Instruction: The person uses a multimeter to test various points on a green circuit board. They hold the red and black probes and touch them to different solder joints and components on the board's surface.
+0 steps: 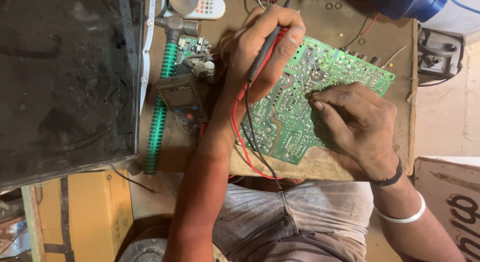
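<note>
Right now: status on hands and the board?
Left hand grips both multimeter probes. Right hand fingertips press the green circuit board. Multimeter lies left of it; leads cross the board's edge.

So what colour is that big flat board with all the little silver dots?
Green, with silver solder dots: the circuit board, seen clearly in the head view.

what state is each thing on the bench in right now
left hand: gripping both probes
probes: red and black, held together
right hand: fingertips on the circuit board
circuit board: green, solder side up, flat
multimeter: lying flat, display unreadable
</note>
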